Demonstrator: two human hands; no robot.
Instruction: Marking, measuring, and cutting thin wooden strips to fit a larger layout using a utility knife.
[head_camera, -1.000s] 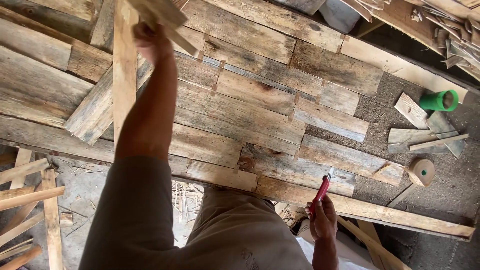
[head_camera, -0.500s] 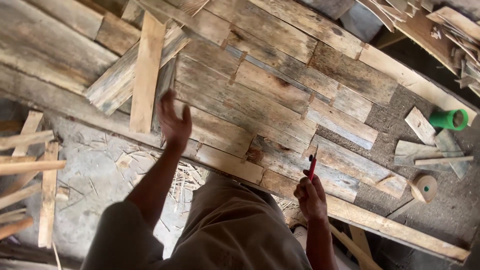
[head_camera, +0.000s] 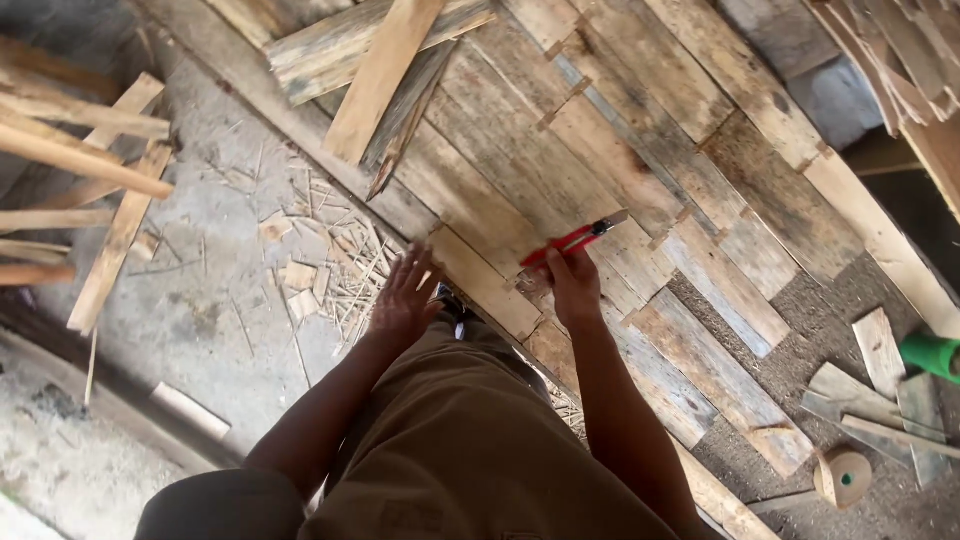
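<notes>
Pliers (head_camera: 572, 240) with red handles sit gripped in my right hand (head_camera: 574, 285), their tip over the weathered plank panel (head_camera: 600, 150); my left hand (head_camera: 405, 295) hangs open, fingers spread, above wood splinters (head_camera: 340, 270) on the concrete floor (head_camera: 200, 300)

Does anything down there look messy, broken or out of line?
Yes. A few loose planks lie crosswise on the flat boarded panel, askew to its rows. Splinters and wood chips are scattered on the concrete floor beside the left hand. The right hand holds a red-handled tool on the boards.
</notes>
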